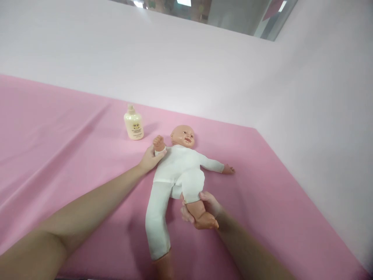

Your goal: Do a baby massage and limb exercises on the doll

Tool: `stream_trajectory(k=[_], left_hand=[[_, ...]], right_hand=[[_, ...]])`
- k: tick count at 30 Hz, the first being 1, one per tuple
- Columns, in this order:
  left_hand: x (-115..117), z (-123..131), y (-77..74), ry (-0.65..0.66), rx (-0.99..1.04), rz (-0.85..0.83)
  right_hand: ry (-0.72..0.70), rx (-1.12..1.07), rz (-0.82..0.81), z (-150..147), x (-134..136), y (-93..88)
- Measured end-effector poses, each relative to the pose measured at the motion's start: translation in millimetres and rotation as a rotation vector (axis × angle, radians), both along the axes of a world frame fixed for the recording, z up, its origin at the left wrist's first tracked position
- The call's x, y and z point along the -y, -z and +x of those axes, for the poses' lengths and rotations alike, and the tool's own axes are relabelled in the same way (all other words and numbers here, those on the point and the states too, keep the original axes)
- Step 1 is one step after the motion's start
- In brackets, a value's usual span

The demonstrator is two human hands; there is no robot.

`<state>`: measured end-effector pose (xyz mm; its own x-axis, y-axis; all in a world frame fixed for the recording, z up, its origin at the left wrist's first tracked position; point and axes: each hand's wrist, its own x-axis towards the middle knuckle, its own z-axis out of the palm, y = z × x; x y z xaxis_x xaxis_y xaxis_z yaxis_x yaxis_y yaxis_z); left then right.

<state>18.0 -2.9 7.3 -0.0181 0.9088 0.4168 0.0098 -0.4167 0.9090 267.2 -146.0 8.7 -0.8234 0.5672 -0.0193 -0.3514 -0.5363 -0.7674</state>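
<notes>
A baby doll (180, 163) with a white cloth body lies on its back, its head toward the wall. My left hand (149, 158) is closed round the doll's arm at the left, near its wrist, so that the small fist sticks up above my fingers. Lower down, my right hand (210, 205) grips the bent leg from beneath, around the shin below the white cloth. Some of my right fingers are hidden behind that leg. The doll's other leg stretches down toward me, and its other arm lies out to the right.
A cream pump bottle (134, 125) with a printed label stands beyond my left hand, left of the doll's head. Pink cloth (262, 202) with folds at the left covers the table. White walls (175, 66) rise behind and to the right, with a window (230, 17) above.
</notes>
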Motion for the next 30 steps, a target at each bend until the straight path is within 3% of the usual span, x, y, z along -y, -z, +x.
stream_trajectory(k=[3,7,12,18,20,23,26,30], left_hand=[[-8,0,2.8,-0.041,0.201,-0.088],[-17,-1,2.4,-0.084,0.381,-0.175],[-17,-2,0.3,-0.115,0.374,-0.176],[-8,1,1.2,-0.044,0.261,-0.12],[-5,2,-0.1,-0.051,0.218,-0.084],[1,1,-4.7,-0.038,0.097,-0.022],[8,0,-9.9,0.058,-0.112,0.105],[12,-1,-12.5,0.183,-0.359,0.244]], right_hand=[[-0.16,-0.004,-0.003,1,-4,6.2],[-0.393,0.108,0.026,-2,-7,-3.4],[-0.493,0.126,0.048,-4,-6,-12.8],[-0.572,0.048,0.029,1,-9,12.0],[-0.502,0.016,0.016,2,-8,16.2],[-0.269,-0.016,-0.014,2,-5,10.6],[-0.032,-0.028,-0.035,0,-2,-2.3],[0.11,-0.005,-0.039,-5,-3,-12.8]])
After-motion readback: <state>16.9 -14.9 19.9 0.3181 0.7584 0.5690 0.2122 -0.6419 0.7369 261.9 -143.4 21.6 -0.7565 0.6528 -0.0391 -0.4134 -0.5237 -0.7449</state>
